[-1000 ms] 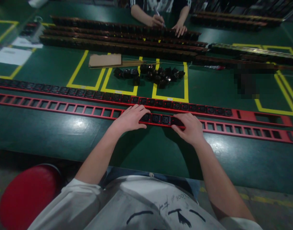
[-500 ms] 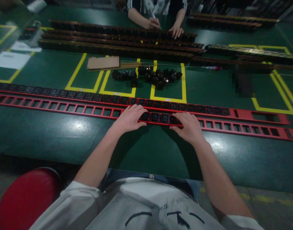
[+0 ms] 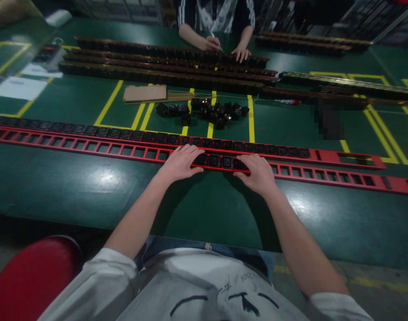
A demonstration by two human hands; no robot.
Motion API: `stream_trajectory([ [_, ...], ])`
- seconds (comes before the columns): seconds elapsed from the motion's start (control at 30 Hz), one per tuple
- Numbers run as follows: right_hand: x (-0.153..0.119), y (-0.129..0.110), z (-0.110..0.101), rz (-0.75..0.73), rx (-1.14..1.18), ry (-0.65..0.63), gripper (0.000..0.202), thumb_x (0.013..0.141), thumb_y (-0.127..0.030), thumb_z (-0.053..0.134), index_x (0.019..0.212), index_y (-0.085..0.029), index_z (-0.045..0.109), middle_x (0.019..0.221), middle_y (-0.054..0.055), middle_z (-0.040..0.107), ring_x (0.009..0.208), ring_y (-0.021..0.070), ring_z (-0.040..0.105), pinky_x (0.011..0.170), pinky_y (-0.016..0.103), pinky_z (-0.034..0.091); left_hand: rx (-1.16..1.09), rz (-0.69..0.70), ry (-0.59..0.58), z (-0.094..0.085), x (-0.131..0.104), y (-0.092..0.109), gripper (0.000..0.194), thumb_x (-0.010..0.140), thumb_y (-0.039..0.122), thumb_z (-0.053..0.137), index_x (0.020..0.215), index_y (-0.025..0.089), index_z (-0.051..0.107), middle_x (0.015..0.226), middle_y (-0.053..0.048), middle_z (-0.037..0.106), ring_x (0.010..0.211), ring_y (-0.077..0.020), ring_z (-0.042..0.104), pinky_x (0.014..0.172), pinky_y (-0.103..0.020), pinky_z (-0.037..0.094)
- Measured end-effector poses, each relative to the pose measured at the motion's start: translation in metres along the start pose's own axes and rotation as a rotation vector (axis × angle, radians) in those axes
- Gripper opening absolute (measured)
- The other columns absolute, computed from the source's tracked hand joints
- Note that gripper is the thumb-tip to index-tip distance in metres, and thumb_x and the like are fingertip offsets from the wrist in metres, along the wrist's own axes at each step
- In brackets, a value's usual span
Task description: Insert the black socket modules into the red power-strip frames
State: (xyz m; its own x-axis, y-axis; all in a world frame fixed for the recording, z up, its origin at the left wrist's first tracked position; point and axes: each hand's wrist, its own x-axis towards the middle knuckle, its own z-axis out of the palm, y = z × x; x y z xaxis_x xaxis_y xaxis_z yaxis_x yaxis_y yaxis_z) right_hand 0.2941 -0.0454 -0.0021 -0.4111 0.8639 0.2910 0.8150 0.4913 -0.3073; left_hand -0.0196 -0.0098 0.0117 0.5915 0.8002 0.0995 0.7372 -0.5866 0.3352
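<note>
A long red slotted rail (image 3: 377,181) lies across the table in front of me. Several black power sockets (image 3: 227,162) fill its slots between my hands, while the slots further out on both sides are bare. My left hand (image 3: 181,163) grips the rail just left of these sockets, fingers over the far edge and thumb at the near edge. On the right, my right hand (image 3: 258,173) holds the rail the same way, partly covering a black piece beside the sockets. Just behind lies a second red rail (image 3: 327,156), lined with black sockets along most of its length.
Loose black sockets (image 3: 220,113) lie in a heap beyond the rails, near a piece of cardboard (image 3: 145,92). Long dark rails (image 3: 157,73) are stacked further back. Across the table, a person's hands (image 3: 240,52) work with a pen. A red stool (image 3: 37,276) stands at lower left.
The whole view has shifted slightly, with the right side of the scene now further left. Both hands keep their grip on the near rail.
</note>
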Motion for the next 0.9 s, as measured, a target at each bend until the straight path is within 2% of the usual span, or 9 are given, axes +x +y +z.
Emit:
stream_trajectory([
  [0.13, -0.001, -0.002, 0.001, 0.023, 0.006, 0.005, 0.047, 0.091, -0.044, 0.066, 0.132, -0.022, 0.064, 0.124, 0.013, 0.071, 0.114, 0.0339, 0.063, 0.093, 0.053, 0.05, -0.029, -0.001, 0.023, 0.0, -0.001, 0.0, 0.04, 0.098, 0.043, 0.055, 0.13, 0.02, 0.057, 0.126, -0.01, 0.065, 0.117, -0.0278, 0.058, 0.101, -0.047, 0.047],
  [0.23, -0.001, -0.001, 0.002, 0.031, -0.001, 0.009, 0.047, 0.091, -0.045, 0.066, 0.131, -0.021, 0.065, 0.125, 0.013, 0.071, 0.114, 0.0339, 0.063, 0.092, 0.052, 0.05, -0.053, 0.001, 0.034, 0.001, 0.0, -0.002, 0.034, 0.098, 0.04, 0.056, 0.126, 0.02, 0.06, 0.123, -0.009, 0.067, 0.113, -0.0261, 0.06, 0.099, -0.045, 0.048],
  [0.53, 0.0, -0.001, 0.003, 0.044, 0.007, 0.006, 0.047, 0.09, -0.046, 0.067, 0.13, -0.022, 0.064, 0.126, 0.012, 0.07, 0.115, 0.0345, 0.062, 0.092, 0.051, 0.048, -0.127, 0.027, 0.056, 0.004, 0.002, -0.01, 0.036, 0.095, 0.035, 0.063, 0.128, 0.021, 0.064, 0.122, -0.008, 0.069, 0.112, -0.0244, 0.062, 0.1, -0.044, 0.049],
  [0.9, 0.0, -0.001, 0.003, 0.041, -0.013, 0.013, 0.046, 0.09, -0.048, 0.066, 0.127, -0.021, 0.065, 0.125, 0.012, 0.071, 0.114, 0.033, 0.063, 0.092, 0.049, 0.049, -0.079, -0.013, 0.06, 0.004, 0.001, -0.003, 0.04, 0.095, 0.044, 0.06, 0.127, 0.021, 0.062, 0.124, -0.008, 0.067, 0.113, -0.0254, 0.06, 0.098, -0.044, 0.049],
])
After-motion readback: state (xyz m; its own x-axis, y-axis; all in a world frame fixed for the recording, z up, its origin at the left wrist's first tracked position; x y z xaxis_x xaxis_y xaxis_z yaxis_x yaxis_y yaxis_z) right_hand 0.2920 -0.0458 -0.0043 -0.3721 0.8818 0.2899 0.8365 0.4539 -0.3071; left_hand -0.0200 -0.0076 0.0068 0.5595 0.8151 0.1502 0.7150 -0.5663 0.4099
